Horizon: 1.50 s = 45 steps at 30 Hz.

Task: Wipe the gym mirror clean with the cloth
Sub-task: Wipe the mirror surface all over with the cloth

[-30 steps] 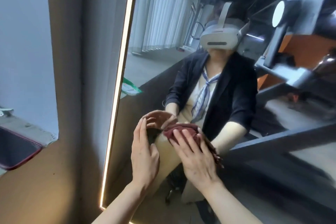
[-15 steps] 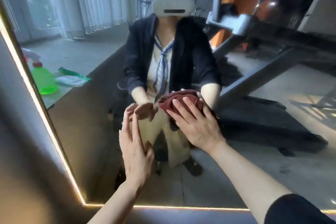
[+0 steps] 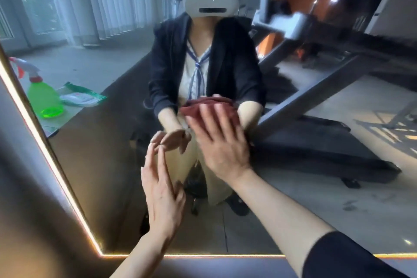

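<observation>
**Both hands at the lit mirror, cloth under the right palm**

We look down and forward at a mirror (image 3: 316, 198) edged along its left and bottom sides by a glowing light strip (image 3: 52, 165). Our right hand (image 3: 222, 144) lies flat over a dark red cloth (image 3: 216, 106), fingers straight and slightly fanned, pressing the cloth against the glass near the middle of the pane; the cloth bunches out above and to the left of the fingertips. The fingers are blurred, so we cannot tell exactly how far apart they lie. A dark sleeve (image 3: 352, 257) covers the upper part of this arm at the lower right.

Our left hand (image 3: 163, 196) is raised just left of the right hand, edge-on to the camera, fingers straight and close together, holding nothing. Its fingertips (image 3: 153, 153) reach up to their own reflection, so they appear to touch the glass, though we cannot confirm contact.

The glass reflects the person in a dark jacket and striped tie, wearing a white headset (image 3: 212, 4). Also reflected, at the left, are a green spray bottle (image 3: 44, 95) standing on a ledge and, just beside it, a green-and-white packet (image 3: 82, 98) lying flat. Pale vertical blinds (image 3: 101, 0) fill the upper left of the reflection, and grey gym equipment (image 3: 316, 88) the right
</observation>
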{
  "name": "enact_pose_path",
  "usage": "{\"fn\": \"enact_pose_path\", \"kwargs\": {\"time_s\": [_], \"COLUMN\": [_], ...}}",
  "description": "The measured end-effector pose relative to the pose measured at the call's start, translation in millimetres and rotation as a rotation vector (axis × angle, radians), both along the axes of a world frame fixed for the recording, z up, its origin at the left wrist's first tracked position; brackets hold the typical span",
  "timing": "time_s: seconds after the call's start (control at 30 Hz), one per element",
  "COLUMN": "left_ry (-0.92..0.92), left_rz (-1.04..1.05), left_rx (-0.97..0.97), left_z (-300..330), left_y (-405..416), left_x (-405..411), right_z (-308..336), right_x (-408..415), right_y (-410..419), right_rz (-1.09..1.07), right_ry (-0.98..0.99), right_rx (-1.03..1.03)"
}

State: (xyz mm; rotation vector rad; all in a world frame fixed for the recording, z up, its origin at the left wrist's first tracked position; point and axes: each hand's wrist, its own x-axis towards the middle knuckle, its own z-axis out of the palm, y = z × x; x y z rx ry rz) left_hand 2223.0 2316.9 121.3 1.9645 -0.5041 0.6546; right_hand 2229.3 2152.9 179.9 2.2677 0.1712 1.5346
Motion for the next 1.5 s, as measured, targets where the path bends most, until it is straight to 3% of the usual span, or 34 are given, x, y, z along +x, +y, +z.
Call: {"fn": "enact_pose_path", "kwargs": {"time_s": [0.2,0.43,0.63,0.77,0.9,1.1,1.33,1.5], "left_ry": [0.090,0.141,0.154,0.146,0.108,-0.088,-0.231,-0.225], "left_rz": [0.124,0.181,0.199,0.189,0.109,-0.082,-0.196,-0.124], "left_rx": [-0.091,-0.193,-0.250,-0.219,-0.140,0.106,0.332,0.434], "left_z": [-2.7,-6.2,-10.1,-6.3,-1.5,11.9,16.9,11.9], "left_y": [31.9,71.6,67.4,46.1,12.4,-46.8,-98.8,-103.6], "left_x": [22.0,44.7,45.3,34.9,13.9,-15.0,-36.5,-38.5], "right_z": [9.9,3.4,7.9,17.1,26.3,25.3,-21.0,-43.1], "right_x": [51.3,80.4,83.3,61.3,26.5,-31.9,-92.6,-88.0], "right_y": [99.3,157.7,163.2,120.5,45.9,-50.0,-150.9,-139.5], "right_rz": [0.082,0.080,0.059,0.010,0.002,-0.113,-0.308,-0.261], "right_ry": [0.239,0.277,0.314,0.297,0.181,0.062,-0.088,-0.281], "right_rx": [-0.182,-0.271,-0.371,-0.401,-0.202,0.024,0.385,0.804]}}
